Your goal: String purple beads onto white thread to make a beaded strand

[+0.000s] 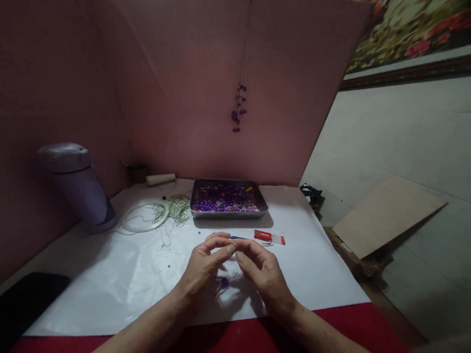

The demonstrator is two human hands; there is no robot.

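Note:
Over the white sheet, my left hand [204, 264] and my right hand [264, 270] meet at the fingertips. Both are closed in a pinch, and whatever sits between the fingers is too small to make out. Just below them lie a purple bead [224, 282] and some pale clear beads [236, 276], with a thin thread by them. A blue pen-like stick [238, 238] shows beyond my fingertips. To its right rests a red lighter [263, 235] with a clear end. Behind the hands stands a metal tray [231, 216] of purple and mixed beads.
A purple flask [82, 195] stands at left, near a white ring [157, 223], tangled green thread [178, 210] and a pale spool [160, 179]. A dark flat object [27, 299] lies front left. A beaded strand [238, 110] hangs against the pink panel [195, 92]. Cardboard [390, 218] leans at right.

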